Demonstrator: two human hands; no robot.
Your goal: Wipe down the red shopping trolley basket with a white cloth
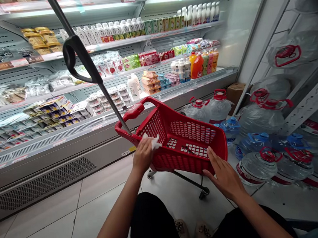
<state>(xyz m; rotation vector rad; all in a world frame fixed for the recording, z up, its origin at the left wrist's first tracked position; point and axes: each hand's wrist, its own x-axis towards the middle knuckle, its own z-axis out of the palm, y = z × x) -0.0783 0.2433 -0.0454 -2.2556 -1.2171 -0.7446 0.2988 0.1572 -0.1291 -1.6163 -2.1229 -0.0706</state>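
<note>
A small red shopping cart (163,164) with a perforated plastic basket stands in front of my knees. My left hand (143,154) presses a crumpled white tissue (155,141) against the basket's near rim, by the handle end. The fingers are bent over the tissue and partly cover it. My right hand (224,172) rests its outstretched fingers against the near side of the basket, close to its right end, holding nothing. A tall grey pole with a black loop grip (80,59) rises from the cart's handle end.
Beyond the cart stands a refrigerated display case (99,148) with shelves of yogurt cups, cartons and bottles. Large water jugs (257,165) with red handles crowd the floor and a rack on the right. Pale tiles (100,212) cover the floor.
</note>
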